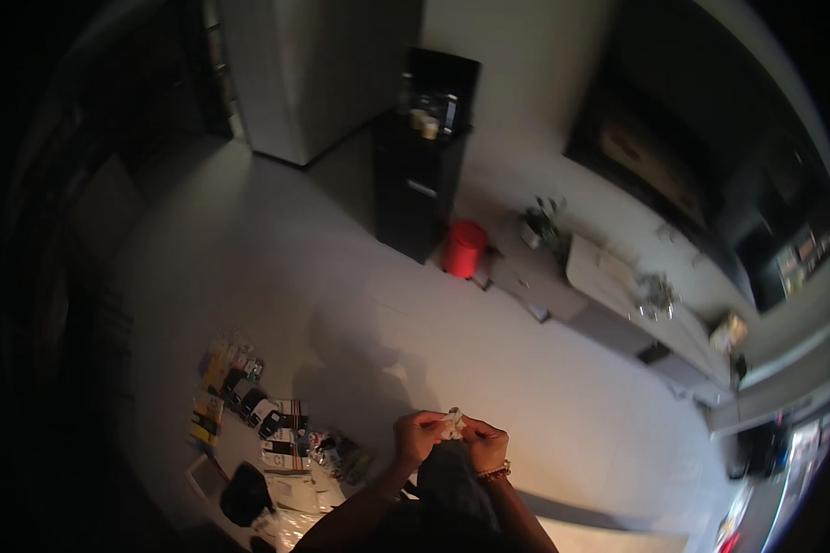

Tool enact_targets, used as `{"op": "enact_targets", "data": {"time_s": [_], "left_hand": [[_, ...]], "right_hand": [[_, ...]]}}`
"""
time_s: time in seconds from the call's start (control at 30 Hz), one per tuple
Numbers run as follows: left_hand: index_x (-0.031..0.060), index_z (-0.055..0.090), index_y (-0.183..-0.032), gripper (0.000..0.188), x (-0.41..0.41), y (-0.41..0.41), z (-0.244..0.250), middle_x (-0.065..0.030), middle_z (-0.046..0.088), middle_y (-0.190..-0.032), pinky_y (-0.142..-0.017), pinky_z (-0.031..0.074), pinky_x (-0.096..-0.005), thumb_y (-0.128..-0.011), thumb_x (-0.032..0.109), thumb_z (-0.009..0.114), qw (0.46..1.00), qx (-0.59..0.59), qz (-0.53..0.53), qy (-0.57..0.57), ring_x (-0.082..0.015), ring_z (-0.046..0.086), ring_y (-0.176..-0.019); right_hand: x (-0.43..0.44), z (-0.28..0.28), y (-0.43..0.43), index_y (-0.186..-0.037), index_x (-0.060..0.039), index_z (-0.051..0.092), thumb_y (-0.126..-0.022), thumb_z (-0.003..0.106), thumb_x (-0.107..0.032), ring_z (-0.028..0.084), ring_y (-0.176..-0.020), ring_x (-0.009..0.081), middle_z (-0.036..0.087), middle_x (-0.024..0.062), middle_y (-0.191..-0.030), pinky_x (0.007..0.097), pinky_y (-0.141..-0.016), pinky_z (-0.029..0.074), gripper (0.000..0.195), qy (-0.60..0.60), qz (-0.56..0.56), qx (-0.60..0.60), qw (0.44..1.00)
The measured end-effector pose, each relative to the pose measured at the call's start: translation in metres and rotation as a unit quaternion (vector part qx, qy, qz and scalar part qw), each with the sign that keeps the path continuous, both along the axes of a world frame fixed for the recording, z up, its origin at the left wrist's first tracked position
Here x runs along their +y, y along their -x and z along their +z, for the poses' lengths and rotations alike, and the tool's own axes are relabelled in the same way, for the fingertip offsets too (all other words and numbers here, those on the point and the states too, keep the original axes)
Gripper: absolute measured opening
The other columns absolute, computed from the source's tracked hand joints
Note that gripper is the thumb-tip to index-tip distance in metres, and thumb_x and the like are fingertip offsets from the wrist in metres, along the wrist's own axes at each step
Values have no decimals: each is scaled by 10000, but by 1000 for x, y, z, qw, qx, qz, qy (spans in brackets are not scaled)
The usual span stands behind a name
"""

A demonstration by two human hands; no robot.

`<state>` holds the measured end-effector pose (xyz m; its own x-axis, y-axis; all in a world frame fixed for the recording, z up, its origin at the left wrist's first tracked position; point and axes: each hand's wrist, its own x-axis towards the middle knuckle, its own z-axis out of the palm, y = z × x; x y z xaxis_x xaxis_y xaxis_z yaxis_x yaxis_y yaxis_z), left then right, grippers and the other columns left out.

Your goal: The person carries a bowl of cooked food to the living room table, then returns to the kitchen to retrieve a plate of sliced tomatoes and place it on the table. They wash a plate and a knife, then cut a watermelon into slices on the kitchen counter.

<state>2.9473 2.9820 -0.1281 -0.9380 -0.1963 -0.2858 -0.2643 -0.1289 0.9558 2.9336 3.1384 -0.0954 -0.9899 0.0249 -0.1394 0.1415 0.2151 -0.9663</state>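
Both of my hands meet low in the middle of the head view. My left hand pinches one side of a small, pale, crumpled item, which may be cloth or paper. The opposite side is gripped by the fingers of my right hand, whose wrist wears a beaded bracelet. Dark clothing on my legs shows just below the hands. To the left, packaged goods with striped cards lie on the floor, with a black item and clear plastic bags nearer to me.
A black cabinet stands against the far wall with cups on it. Beside it are a red bin and a long low console bearing plants. More small packages lie at the left. A pale mat lies at the lower right.
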Motion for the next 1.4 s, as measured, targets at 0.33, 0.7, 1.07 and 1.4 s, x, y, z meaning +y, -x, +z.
{"op": "enact_targets", "data": {"time_s": [0.33, 0.7, 1.07, 1.4], "left_hand": [[39, 516, -833, 153, -116, 170, 72, -25, 572, -742, -592, 475, -272, -852, 63, 666, 943, 83, 323, 2, -114, 554, -668], [79, 413, -1340, 299, -386, 281, 92, -98, 565, -1196, -907, 496, -299, -1058, 178, 407, 901, 138, 383, -149, -167, 583, -1043], [163, 112, -1597, 581, -658, 408, 115, -77, 257, -1585, -1094, 375, -339, -1097, 357, 337, 874, 204, 401, -185, -220, 419, -1329], [145, 170, -1597, 580, -944, 574, 126, -69, 136, -1661, -1170, 281, -404, -1089, 348, 366, 884, 190, 392, -172, -316, 274, -1472]], "right_hand": [[-164, 71, 217, -828, -7, 591, -919, 672, -77, 636, -523, 111, 671, 73, -706, 237, -446, 502, 140, 78, 243, -114, 960], [-500, 69, 336, -978, -32, 558, -948, 616, -36, 530, -637, 51, 588, 4, -766, 209, -574, 453, 66, 178, 365, -38, 913], [-770, 113, 469, -1277, -94, 654, -922, 595, -19, 594, -1176, 288, 578, 163, -1348, 344, -893, 524, 367, 37, 504, 221, 834], [-1040, 107, 641, -1088, -27, 728, -859, 694, -8, 712, -801, 188, 736, 153, -946, 287, -741, 572, 233, -12, 501, 174, 848]]}}
